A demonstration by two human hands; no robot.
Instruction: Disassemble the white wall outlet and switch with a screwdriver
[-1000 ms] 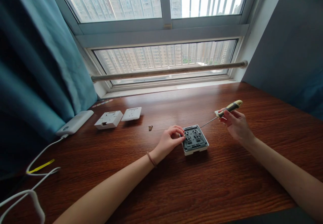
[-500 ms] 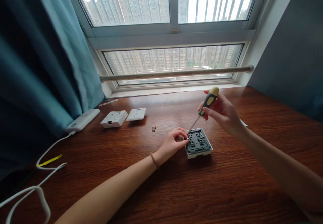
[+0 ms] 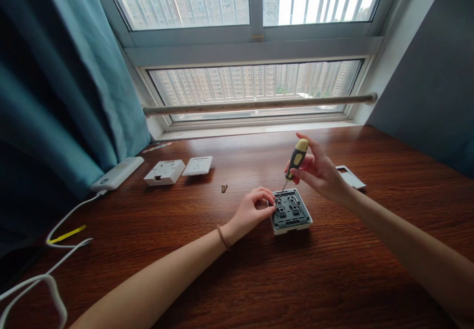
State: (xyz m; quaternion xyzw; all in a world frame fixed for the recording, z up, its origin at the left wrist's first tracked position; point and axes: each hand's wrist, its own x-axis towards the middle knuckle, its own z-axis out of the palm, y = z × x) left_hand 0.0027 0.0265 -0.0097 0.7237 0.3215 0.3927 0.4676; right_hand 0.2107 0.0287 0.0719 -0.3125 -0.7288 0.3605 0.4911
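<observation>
A wall switch [image 3: 296, 222] with its dark grey inner plate facing up sits in a white housing on the table. My right hand [image 3: 320, 171] is closed around the grey and yellow handle of a screwdriver [image 3: 296, 160], tilted with its shaft pointing down and left. The shaft's tip reaches the upper left part of the switch, close to my left fingertips. At the switch's left edge, my left hand [image 3: 255, 205] pinches with thumb and forefinger. Something small and bright shows between those fingertips, too tiny to name.
Several brown screws [image 3: 224, 188] lie left of the switch. Beyond them are a white socket box [image 3: 165, 172] and a socket panel [image 3: 197, 166]. A white frame [image 3: 351, 177] rests behind my right wrist. At far left are a power bank [image 3: 118, 173], white cable [image 3: 72, 208] and yellow strip [image 3: 68, 234].
My right hand has moved lower and left, so the screwdriver stands more upright. The white frame behind my right wrist shows more. My left hand keeps its pinch at the switch; the view shifted slightly.
</observation>
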